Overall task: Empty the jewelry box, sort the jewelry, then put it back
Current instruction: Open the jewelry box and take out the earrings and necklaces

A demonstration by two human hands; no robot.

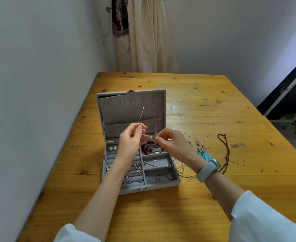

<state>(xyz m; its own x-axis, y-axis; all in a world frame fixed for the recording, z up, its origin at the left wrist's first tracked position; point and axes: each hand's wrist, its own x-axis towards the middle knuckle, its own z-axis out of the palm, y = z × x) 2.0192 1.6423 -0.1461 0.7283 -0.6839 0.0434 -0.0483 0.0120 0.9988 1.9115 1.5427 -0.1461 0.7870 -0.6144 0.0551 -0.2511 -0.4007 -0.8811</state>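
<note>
Hands: left (130, 141), right (172, 143) each pinch necklace chain (142, 112) | jewelry box (161, 185): one, open | pearls (113, 148): two

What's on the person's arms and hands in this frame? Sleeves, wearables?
Both arms wear white sleeves pushed up toward the elbows, leaving the forearms bare. The right wrist carries a pale grey-blue smartwatch band. The left hand and right hand show no gloves.

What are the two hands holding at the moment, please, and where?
A silver necklace: the left hand pinches its chain, the right hand pinches it near the pendant, over the open box.
</note>
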